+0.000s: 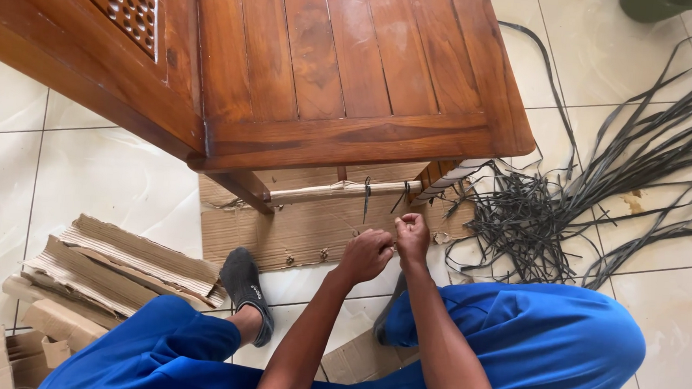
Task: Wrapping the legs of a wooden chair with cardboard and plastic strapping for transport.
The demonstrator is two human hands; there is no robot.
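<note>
— Two big things fill the view: the brown wooden furniture piece (345, 68) with slatted boards, and the pale tiled floor (110, 174) it stands on. What lies under it?

— A flat sheet of cardboard (304, 232) on the floor, running below a light wooden rail (346, 191) that spans the lower frame. That rail's long axis goes left to right, slightly rising to the right.

— And the dark mass on the right?

— A loose heap of dark flat strips (600, 168), fanning out from a tangle near the frame's right leg. More torn cardboard pieces (113, 265) lie at the left.

— Where are the hands?

— Both sit together just below the rail, toward the person's side of it. The left hand (365, 255) is clenched, fingers curled in; the right hand (412, 237) is also closed, its fingers pinched at the top. They touch each other.

— Grasping what?

— It looks like a thin strand (366, 199) that hangs from the rail down toward them; a second short strand (403, 196) hangs just beside it. Too fine to be sure which hand pinches it. The strand lies straight ahead of and above the fingers, its length running toward the person, across the rail. The right hand is a little nearer the rail.

— Anything smaller?

— A dark sock (246, 288) on the foot by the cardboard edge.
</note>
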